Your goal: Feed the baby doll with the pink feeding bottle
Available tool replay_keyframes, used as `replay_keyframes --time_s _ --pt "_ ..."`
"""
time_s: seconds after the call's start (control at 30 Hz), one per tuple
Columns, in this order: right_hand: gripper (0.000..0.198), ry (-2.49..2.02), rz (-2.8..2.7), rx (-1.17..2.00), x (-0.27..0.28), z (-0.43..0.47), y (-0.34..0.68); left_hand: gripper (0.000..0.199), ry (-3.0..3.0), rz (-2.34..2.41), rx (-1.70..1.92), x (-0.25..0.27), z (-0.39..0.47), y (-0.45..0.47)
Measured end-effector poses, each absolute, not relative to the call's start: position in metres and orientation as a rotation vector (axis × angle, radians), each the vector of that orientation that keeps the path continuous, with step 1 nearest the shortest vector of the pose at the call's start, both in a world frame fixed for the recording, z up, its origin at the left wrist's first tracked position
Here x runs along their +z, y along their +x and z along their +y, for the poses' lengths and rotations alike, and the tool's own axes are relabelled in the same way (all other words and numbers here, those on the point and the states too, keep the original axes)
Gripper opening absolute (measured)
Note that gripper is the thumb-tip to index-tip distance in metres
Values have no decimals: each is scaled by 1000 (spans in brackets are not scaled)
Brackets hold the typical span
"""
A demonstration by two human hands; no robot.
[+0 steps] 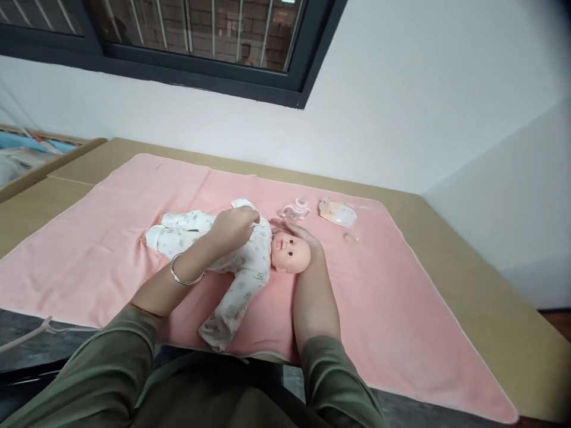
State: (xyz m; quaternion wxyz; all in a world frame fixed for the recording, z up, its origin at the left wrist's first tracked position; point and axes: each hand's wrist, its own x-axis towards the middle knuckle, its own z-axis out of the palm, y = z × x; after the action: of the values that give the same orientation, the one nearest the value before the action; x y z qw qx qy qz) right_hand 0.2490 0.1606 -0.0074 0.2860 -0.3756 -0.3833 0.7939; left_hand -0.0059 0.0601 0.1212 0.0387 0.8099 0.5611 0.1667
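A baby doll [289, 252] in a white printed sleepsuit [241, 270] lies on its back on a pink blanket [388, 297], head to the right. My left hand [234, 226] rests on the doll's chest, fingers curled into the suit near the collar; a silver bangle circles that wrist. My right hand [303, 238] cups the far side of the doll's head, fingers reaching behind it.
A pink-and-clear pacifier [295, 210] and a crumpled clear plastic wrapper [338, 214] lie on the blanket just beyond the doll. The blanket covers a tan table [491, 309] set against a white wall under a dark-framed window [214, 53].
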Motion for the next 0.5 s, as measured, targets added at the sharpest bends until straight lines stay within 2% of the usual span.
replay_keyframes --time_s 0.1,0.23,0.33,0.5 --pt "50 -1063 -1028 2074 -4 165 259 32 2480 1694 554 120 61 -6" --pt "52 -976 -1129 1835 17 161 289 30 2454 1635 586 123 60 -3" --pt "60 -907 -1192 1595 48 147 318 30 2427 1558 599 126 56 0" --pt "55 -819 -1308 1250 110 100 331 30 2471 1408 763 126 45 3"
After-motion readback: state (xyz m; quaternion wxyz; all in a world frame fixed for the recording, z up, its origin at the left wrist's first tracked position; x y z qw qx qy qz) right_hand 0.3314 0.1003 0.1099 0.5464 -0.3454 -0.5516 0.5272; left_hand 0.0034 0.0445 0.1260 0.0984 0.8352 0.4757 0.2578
